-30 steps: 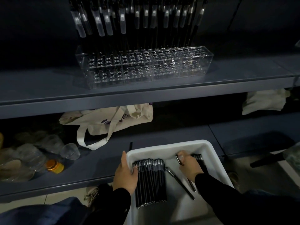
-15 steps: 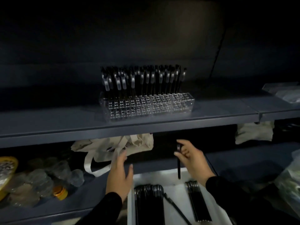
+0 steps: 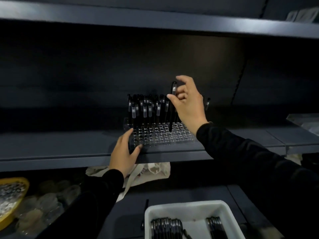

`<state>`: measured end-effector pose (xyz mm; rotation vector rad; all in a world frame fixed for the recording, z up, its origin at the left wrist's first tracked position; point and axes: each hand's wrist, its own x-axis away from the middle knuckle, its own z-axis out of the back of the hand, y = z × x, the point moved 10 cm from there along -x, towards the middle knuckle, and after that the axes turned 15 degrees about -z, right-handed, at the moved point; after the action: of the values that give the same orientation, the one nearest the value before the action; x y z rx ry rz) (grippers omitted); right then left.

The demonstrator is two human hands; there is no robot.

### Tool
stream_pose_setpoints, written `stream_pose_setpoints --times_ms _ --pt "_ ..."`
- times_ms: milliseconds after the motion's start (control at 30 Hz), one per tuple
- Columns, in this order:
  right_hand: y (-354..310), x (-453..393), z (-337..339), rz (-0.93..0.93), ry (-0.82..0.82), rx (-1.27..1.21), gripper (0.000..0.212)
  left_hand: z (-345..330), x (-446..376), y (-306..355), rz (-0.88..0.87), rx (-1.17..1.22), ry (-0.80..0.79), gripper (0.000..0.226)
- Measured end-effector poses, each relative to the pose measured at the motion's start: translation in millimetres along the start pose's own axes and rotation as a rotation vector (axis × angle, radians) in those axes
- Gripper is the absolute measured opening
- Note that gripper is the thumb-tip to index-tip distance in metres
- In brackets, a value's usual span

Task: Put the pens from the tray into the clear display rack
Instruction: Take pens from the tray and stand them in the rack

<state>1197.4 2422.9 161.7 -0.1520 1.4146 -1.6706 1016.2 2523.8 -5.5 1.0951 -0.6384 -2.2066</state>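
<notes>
One pen [image 3: 172, 107] pinched upright in right hand [image 3: 189, 105], tip at rack [image 3: 164, 135]; left hand [image 3: 125, 152], fingers straight, touches rack's left end.

A pale cloth tote bag [image 3: 151, 171] lies slumped on the lower shelf [image 3: 172, 194], under the front edge of the shelf above. Toward the left edge there's a yellow basket [image 3: 15, 199] beside some clear plastic cups [image 3: 50, 202].

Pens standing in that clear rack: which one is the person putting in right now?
The pen pinched near its cap by the right hand. It stands taller than the others, its tip just at the rack holes, in front of the filled back rows.
</notes>
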Motion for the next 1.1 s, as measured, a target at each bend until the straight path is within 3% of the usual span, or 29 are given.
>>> stream_pose_setpoints --times_ms 200,467,733,967,1100 --pt "6 -21 -17 -0.002 0.050 0.029 0.036 3 0 -1 -0.021 -0.049 0.109 0.057" --pt "24 -22 -35 -0.023 0.031 0.053 0.035 1 2 -5 -0.020 -0.045 0.115 0.055" --pt "37 -18 -48 -0.082 -0.093 0.129 0.021 1 2 -5 -0.024 -0.048 0.108 0.056" --pt "50 -1 -60 -0.130 -0.342 0.305 0.046 -2 1 -6 -0.021 -0.044 0.090 0.058" --pt "69 17 -39 -0.179 -0.319 0.199 0.057 -3 17 4 -0.079 -0.114 0.126 0.068"
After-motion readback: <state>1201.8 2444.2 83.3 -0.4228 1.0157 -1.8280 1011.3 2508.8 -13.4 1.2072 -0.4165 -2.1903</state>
